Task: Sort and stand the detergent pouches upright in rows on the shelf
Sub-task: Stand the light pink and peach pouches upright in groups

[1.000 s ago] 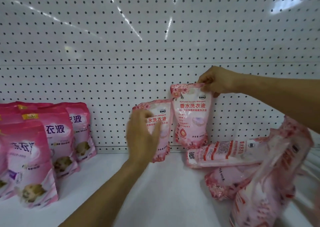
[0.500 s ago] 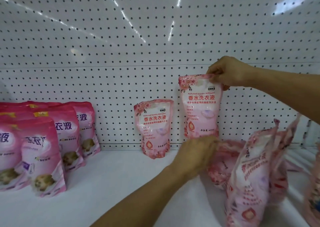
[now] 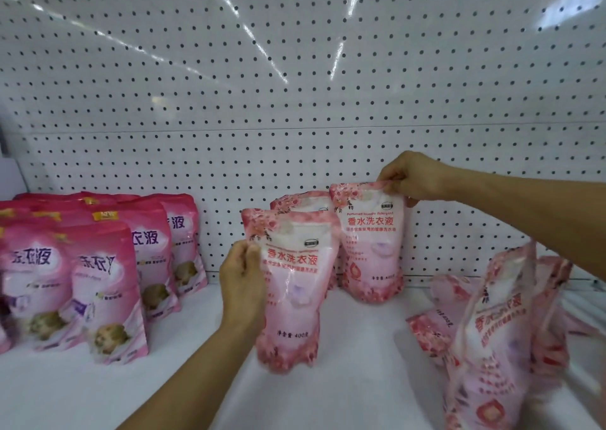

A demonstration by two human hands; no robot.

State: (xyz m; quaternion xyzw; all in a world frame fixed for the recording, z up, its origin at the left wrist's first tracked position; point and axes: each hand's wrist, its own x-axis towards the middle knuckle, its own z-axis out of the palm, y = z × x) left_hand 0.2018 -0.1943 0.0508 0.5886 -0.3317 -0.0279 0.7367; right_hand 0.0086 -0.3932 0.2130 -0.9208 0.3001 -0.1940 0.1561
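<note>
Both hands are busy: my left hand [image 3: 244, 282] grips the left edge of a pale pink pouch [image 3: 292, 285], held upright near the middle of the white shelf [image 3: 360, 380]. My right hand [image 3: 414, 175] pinches the top of a second pale pouch [image 3: 372, 242] standing far back against the pegboard [image 3: 295, 101]. A third one [image 3: 301, 201] peeks out between them. More pale pouches [image 3: 498, 324] lie jumbled at right; darker pink pouches [image 3: 108, 265] stand in rows at left.
</note>
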